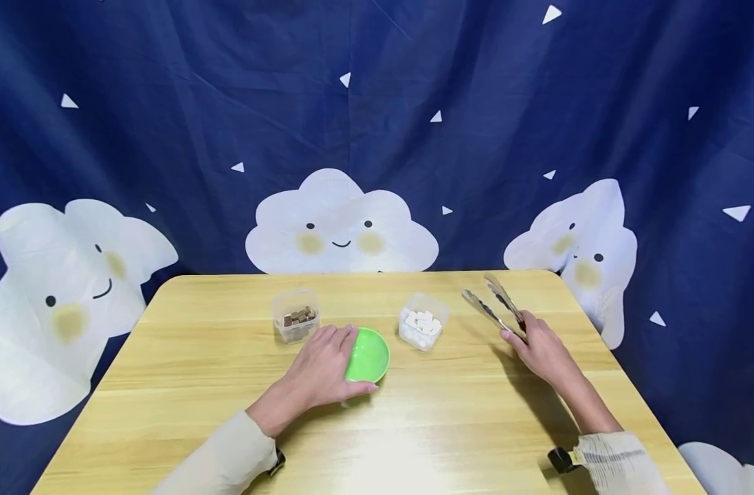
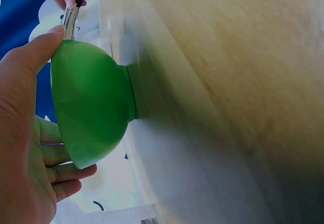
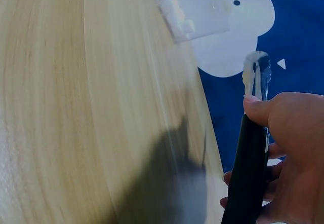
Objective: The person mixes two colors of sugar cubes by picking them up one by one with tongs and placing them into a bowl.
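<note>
1. The green bowl [image 1: 370, 359] is gripped by the left hand [image 1: 322, 368] near the middle of the table [image 1: 451, 426]. Thumb and fingers are clamped across it, the thumb at the near rim and the fingers at the opposite side. It is held with its mouth up; whether its foot is touched to the wood cannot be told.
2. The tongs [image 1: 486, 311] are clasped in the right hand [image 1: 542, 352], its thumb and fingers closed about the black handle. The two metal arms are spread apart, nothing is held between the tips, and they are pointed toward the far edge. The tongs are raised above the table, and a shadow is cast below.
3. Brown pieces [image 1: 299, 316] are contained in a clear box [image 1: 296, 335], set just beyond the left hand.
4. White pieces [image 1: 423, 322] are contained in a second box [image 1: 417, 339], placed between bowl and tongs, apart from both.
5. Both forearms are partly covered by pale sleeves [image 1: 222, 459]. Behind the table, a blue curtain [image 1: 389, 144] is hung, printed with smiling clouds [image 1: 342, 206] and white triangles [image 1: 551, 14].
</note>
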### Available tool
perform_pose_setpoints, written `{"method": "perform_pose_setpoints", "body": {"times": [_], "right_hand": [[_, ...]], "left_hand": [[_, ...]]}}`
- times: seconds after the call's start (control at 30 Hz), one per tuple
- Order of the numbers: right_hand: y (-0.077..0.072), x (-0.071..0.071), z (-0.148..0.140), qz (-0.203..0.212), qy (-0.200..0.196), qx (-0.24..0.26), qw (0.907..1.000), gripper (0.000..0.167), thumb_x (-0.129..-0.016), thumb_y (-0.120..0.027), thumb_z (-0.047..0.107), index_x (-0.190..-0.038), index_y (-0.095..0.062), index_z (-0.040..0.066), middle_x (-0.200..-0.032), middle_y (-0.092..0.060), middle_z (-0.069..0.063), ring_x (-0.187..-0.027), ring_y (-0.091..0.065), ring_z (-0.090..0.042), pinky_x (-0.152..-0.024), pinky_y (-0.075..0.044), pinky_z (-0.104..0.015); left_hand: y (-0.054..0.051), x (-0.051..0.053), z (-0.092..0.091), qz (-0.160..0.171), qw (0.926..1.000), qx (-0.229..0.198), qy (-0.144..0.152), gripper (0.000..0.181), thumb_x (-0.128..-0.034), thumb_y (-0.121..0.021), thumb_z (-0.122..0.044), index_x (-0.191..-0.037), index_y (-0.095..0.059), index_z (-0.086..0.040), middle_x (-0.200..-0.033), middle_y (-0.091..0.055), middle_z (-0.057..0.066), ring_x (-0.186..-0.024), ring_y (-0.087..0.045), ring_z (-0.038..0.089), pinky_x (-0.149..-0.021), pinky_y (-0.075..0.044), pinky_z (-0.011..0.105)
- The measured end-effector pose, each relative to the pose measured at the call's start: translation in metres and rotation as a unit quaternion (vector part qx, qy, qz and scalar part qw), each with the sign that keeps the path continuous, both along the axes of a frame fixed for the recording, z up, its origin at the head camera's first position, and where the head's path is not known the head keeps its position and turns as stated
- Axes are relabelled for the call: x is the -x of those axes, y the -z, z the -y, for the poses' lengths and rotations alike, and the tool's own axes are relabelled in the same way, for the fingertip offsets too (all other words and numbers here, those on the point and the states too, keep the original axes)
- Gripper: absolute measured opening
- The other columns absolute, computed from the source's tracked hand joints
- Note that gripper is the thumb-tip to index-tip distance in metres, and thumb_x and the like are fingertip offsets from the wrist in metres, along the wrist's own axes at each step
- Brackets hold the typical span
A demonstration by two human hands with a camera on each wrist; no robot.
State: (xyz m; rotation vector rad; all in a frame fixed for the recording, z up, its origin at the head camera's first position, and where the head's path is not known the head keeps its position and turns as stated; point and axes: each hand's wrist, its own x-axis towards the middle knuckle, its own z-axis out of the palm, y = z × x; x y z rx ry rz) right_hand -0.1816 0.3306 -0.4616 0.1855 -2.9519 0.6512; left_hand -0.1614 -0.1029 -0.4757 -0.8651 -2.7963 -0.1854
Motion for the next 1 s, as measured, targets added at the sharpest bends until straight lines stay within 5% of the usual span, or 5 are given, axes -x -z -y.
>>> {"method": "perform_pose_setpoints", "body": {"times": [0.37,0.73,1.0], "right_hand": [[-0.006,0.000,0.005,0.009,0.034,-0.011,0.9993,0.067,-0.107,-0.049,0.051,-0.148,-0.044,-0.002,-0.130,-0.059,-0.035,-0.118,-0.060,-0.053,-0.087,-0.048,-0.069],[-0.014,-0.002,0.009,-0.069,0.054,-0.008,0.9961,0.078,-0.100,-0.057,0.058,-0.147,-0.050,-0.004,-0.136,-0.061,-0.032,-0.116,-0.062,-0.055,-0.087,-0.049,-0.068],[-0.027,-0.003,0.014,-0.097,0.020,-0.034,0.9945,0.070,-0.096,-0.067,0.053,-0.138,-0.058,-0.002,-0.125,-0.068,-0.028,-0.107,-0.068,-0.050,-0.081,-0.052,-0.065]], "left_hand": [[0.000,0.001,0.000,-0.005,0.9999,0.011,0.001,0.112,-0.0802,-0.060,-0.085,-0.148,-0.051,0.004,-0.146,-0.059,0.023,-0.131,-0.058,0.037,-0.116,-0.043,0.052],[-0.002,0.001,-0.001,0.001,1.0000,0.009,0.002,0.111,-0.0807,-0.061,-0.083,-0.148,-0.052,0.004,-0.146,-0.059,0.024,-0.132,-0.058,0.039,-0.117,-0.042,0.052],[-0.001,0.000,0.000,-0.008,0.9999,0.011,0.002,0.110,-0.0809,-0.060,-0.084,-0.147,-0.053,0.004,-0.146,-0.059,0.023,-0.132,-0.059,0.038,-0.116,-0.043,0.052]]}}
